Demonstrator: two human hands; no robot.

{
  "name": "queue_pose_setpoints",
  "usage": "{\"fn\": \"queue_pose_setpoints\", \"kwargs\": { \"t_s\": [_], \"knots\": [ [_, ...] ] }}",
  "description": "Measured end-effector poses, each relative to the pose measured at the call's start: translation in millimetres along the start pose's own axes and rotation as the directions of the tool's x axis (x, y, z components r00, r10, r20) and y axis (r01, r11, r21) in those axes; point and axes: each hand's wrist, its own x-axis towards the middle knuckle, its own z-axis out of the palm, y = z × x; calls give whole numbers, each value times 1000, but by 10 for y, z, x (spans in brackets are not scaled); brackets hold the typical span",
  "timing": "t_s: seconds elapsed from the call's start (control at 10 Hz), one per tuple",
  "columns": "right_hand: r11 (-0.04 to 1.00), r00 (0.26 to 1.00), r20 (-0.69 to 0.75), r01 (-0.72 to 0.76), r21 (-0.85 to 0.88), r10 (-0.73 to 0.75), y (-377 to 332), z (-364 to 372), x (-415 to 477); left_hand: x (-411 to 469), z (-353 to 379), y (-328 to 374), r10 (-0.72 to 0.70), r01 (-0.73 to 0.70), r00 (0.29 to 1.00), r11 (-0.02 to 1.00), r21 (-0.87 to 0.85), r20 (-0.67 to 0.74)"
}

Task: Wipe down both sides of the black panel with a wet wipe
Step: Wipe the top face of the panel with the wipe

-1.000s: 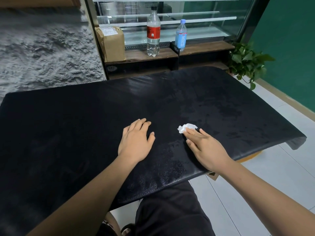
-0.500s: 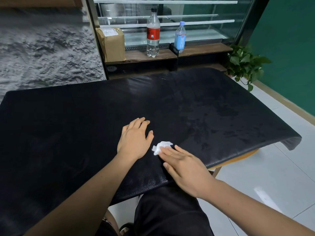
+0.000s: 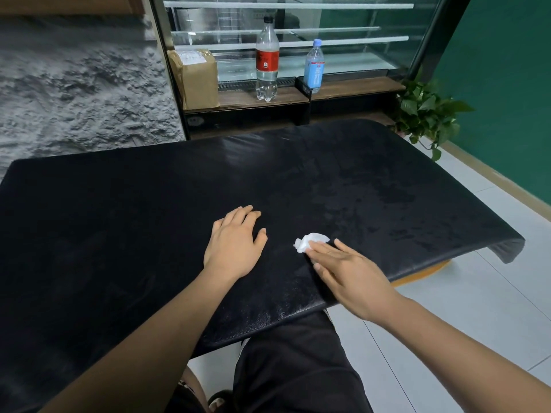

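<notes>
one shift | right hand [image 3: 354,275] fingers [image 3: 325,252] straight, pressing wet wipe [image 3: 310,240], slid right | left hand [image 3: 235,248] flat

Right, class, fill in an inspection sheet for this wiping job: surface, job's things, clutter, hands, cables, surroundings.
Surface: the panel lies flat; blotchy patches on its right part look damp.
Job's things: crumpled white wipe on the panel, near its front edge.
Clutter: nothing seen.
Hands: left hand rests flat on the panel, fingers straight; right hand presses the wipe with straight fingers.
Cables: nothing seen.
Surroundings: red-label bottle, blue bottle and box on a shelf behind the panel; plant to the right; tiled floor.
</notes>
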Motion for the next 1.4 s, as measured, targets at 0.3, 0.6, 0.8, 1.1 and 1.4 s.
{"fn": "queue_pose_setpoints", "kwargs": {
  "t_s": [0.3,0.6,0.8,1.1,1.4],
  "knots": [
    [990,988,-73,-141,-8,140,385,-131,-73,1,-10,8,-1,1,1000,1000,-4,-3],
    [995,994,-44,-99,18,99,127,-26,-135,2,-20,11,1,-1,1000,1000,-16,-9],
    [1000,1000,21,22,23,-22,-251,66,-295,-3,-23,14,-2,2,1000,1000,-19,-10],
    [992,991,51,120,33,-121,-578,169,-475,-3,-4,3,-2,2,1000,1000,-18,-13],
    [998,997,39,64,14,-65,-277,81,-400,8,-4,0,-3,3,1000,1000,-19,-7]
  ]
}}
